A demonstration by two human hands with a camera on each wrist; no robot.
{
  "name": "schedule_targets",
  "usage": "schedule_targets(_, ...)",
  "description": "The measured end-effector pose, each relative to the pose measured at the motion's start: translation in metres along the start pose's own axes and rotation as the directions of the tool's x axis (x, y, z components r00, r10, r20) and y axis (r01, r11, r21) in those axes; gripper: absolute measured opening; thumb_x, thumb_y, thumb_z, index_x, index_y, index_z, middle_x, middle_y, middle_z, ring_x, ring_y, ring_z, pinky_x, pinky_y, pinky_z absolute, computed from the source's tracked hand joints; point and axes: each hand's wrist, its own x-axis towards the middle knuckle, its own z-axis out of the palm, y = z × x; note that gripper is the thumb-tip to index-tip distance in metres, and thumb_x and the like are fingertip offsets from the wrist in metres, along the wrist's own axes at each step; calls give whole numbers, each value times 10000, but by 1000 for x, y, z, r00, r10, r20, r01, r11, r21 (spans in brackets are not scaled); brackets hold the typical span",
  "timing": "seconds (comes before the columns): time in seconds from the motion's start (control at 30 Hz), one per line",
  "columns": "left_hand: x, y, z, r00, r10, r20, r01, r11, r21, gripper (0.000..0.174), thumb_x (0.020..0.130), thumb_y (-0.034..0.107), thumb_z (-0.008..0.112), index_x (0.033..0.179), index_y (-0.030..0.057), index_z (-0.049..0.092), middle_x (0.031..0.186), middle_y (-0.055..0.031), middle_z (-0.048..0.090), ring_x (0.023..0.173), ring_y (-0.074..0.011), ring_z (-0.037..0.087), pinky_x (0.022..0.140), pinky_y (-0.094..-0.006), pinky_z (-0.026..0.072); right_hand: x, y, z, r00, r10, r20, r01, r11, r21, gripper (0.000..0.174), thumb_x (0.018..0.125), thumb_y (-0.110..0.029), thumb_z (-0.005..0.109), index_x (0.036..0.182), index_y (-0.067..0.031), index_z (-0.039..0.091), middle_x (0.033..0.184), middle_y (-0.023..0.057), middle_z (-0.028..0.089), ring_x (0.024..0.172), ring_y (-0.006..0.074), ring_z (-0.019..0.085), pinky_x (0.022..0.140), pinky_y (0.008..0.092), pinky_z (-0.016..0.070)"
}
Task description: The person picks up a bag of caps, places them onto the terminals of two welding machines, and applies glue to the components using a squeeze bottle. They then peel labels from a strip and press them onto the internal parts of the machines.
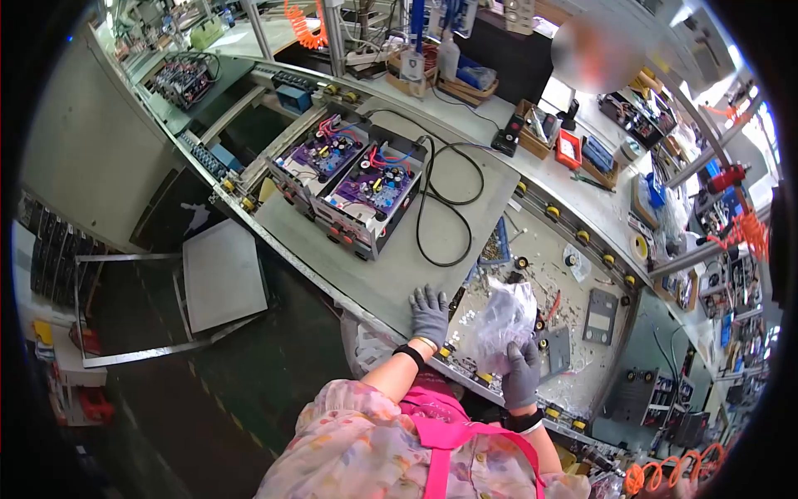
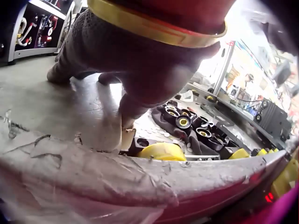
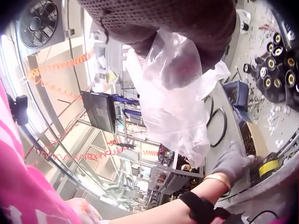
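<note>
My left hand (image 1: 430,318), in a grey glove, rests with straight, spread fingers on the near edge of a grey board (image 1: 449,287). In the left wrist view, its fingertips press down on that board (image 2: 28,88). A crumpled clear plastic bag (image 1: 503,324) is pinched between the thumb and fingers of my gloved right hand (image 1: 521,378). The bag (image 3: 175,116) hangs loosely in the right wrist view and looks thin and see-through. Farther back on the board stand two open-topped machines with purple circuit boards (image 1: 374,185) and red and blue wires.
A black cable (image 1: 483,179) loops over the board beside the machines. Under the bag, the bench section (image 1: 573,370) holds scattered small white pieces, a grey panel (image 1: 599,316) and several black knobs (image 2: 183,122). Yellow rollers (image 2: 162,151) line the rail. A stool-like metal frame (image 1: 224,274) stands left.
</note>
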Motion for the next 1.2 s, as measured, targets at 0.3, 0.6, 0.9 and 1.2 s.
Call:
schedule_targets(0.3, 32, -97, -2, 996, -49, -71, 43, 996, -83, 518, 903, 202, 397, 1413, 114, 375, 1477, -281, 239, 1353, -488, 222, 1107, -573, 168, 90, 18, 65, 964, 179, 197, -156, 980, -125, 361, 867, -51, 489, 1220, 26, 508, 1088, 94, 607, 961, 188, 599, 820, 318, 507)
schedule_targets(0.6, 90, -262, 6, 993, -84, -82, 78, 994, -77, 661, 821, 187, 546, 1445, 182, 329, 1520, -215, 184, 1379, -434, 218, 1130, -428, 230, 192, 94, 173, 928, 184, 324, -86, 952, -293, 296, 867, -43, 540, 1156, 23, 551, 1017, 73, 621, 884, 145, 591, 748, 263, 497)
schedule_targets(0.9, 132, -390, -12, 962, -264, -68, 247, 950, -189, 650, 850, 31, 432, 1437, 292, 329, 1544, -96, 195, 1382, -356, 266, 1102, -355, 318, 268, 174, 341, 853, 374, 365, -323, 926, -196, 340, 837, -52, 555, 1165, 15, 492, 928, 132, 600, 720, 219, 622, 618, 294, 531)
schedule_targets(1.2, 175, -482, -35, 868, -496, -27, 473, 842, -259, 648, 817, 59, 501, 1431, 199, 352, 1481, -105, 333, 1310, -348, 376, 1047, -379, 382, 227, 185, 405, 587, 355, 728, 605, 406, -685, 558, 820, -271, 609, 1318, -65, 466, 1359, 223, 436, 1212, 408, 464, 1022, 414, 395)
